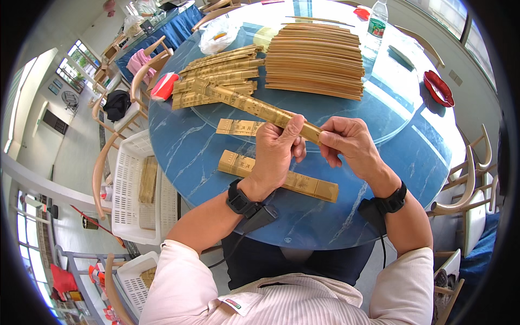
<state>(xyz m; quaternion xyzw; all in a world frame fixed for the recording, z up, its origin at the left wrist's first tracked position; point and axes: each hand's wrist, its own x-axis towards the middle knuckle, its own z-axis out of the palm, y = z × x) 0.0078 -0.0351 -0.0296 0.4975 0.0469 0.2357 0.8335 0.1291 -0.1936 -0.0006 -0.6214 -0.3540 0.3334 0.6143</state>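
Well, gold strip point(254, 107) slants above table point(403, 176); left hand point(275, 153) grips it near right end, right hand point(351, 143) pinches that end. Best grip lightly on left so strip won't buckle, and work end square with right. Long pack point(314, 186) lies under left wrist: lift clear of it. Strip's far tip overlaps pile point(230, 67) in view, stick stack point(314, 62) close beyond. More room rightward, before table's rim.

no readable text (tiny dark characters point(274, 115) on the held gold packet point(254, 107))
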